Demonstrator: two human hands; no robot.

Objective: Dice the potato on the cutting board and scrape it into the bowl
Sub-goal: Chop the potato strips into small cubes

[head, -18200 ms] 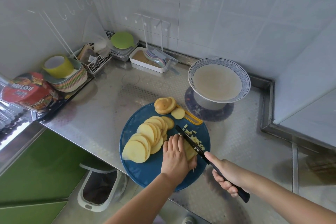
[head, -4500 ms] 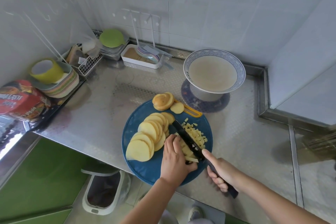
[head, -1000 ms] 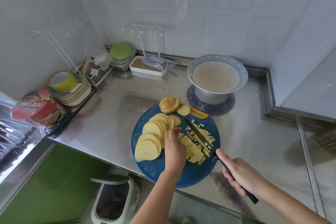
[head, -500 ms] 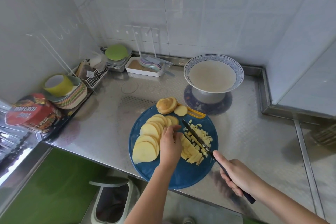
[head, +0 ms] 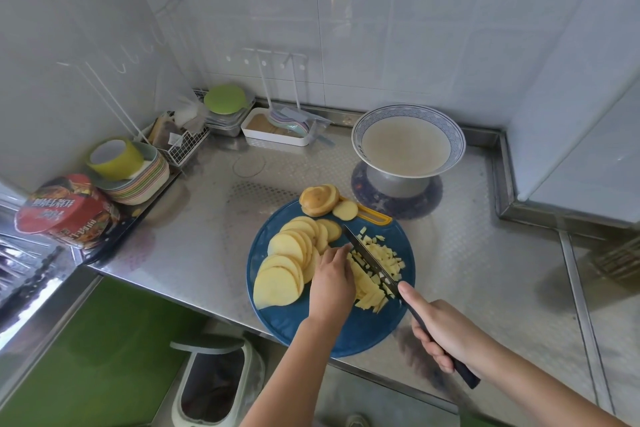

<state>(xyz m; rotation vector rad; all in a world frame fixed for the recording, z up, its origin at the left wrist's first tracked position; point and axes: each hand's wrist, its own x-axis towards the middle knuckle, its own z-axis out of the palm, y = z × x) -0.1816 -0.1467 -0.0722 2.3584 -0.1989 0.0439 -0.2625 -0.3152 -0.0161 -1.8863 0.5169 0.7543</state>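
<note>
Counter point(head: 467, 253), potato strips point(head: 369, 288) under left grip point(head: 332, 282), beside knife point(head: 372, 258)

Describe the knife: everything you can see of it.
The knife has a long, narrow dark blade and a dark handle. The right hand holds the handle, one finger stretched toward the blade; the butt sticks out behind the palm. The blade lies diagonally over the blue cutting board, tip away from the person, edge down on potato strips, diced bits to its right.
</note>
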